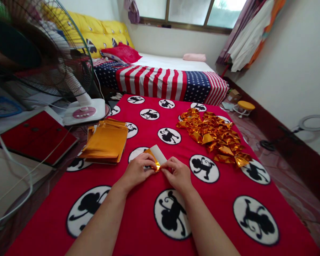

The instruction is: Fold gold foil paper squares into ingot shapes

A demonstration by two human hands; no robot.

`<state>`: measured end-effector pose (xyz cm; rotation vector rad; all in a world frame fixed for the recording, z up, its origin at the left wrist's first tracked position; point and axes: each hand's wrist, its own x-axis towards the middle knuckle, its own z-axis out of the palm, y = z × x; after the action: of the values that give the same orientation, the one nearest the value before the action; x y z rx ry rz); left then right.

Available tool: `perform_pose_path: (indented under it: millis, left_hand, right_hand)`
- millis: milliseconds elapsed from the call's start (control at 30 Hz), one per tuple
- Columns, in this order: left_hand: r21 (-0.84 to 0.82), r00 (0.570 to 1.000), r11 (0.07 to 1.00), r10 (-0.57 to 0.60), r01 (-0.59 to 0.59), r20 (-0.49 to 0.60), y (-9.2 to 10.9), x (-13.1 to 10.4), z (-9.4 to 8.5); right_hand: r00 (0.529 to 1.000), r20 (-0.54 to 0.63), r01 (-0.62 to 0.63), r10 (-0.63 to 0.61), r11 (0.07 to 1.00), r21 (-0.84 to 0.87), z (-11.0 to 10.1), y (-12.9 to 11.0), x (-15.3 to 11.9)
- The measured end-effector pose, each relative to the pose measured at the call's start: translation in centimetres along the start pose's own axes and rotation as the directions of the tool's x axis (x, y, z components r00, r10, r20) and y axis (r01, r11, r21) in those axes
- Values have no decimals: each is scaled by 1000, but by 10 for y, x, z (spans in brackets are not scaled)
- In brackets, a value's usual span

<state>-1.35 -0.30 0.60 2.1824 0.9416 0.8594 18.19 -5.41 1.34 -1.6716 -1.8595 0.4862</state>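
In the middle of the red cloth with monkey prints [146, 192], a sheet of gold foil paper [159, 155] is partly folded, its pale back showing at the upper right. My left hand [140, 169] pinches its gold left side with closed fingers. At the sheet's lower right edge my right hand [177, 174] also pinches the paper, thumb against forefinger. The fingertips hide part of the near fold. To the left lies a stack of flat gold foil sheets [106, 140]. A heap of folded gold foil pieces [213, 135] lies on the right.
A fan [82, 108] stands at the left beside a red-topped cabinet [34, 137]. Beyond the cloth is a bed with a stars-and-stripes cover [160, 83]. A small yellow stool [245, 105] and a ring light [313, 122] are at the right.
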Motion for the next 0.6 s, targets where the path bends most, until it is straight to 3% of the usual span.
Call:
perform_pose_path:
  millis: [600]
  left_hand:
    - [56, 999, 998, -11, 10, 30, 6, 0, -1]
  right_hand:
    - [999, -5, -34, 34, 999, -5, 0, -3, 1]
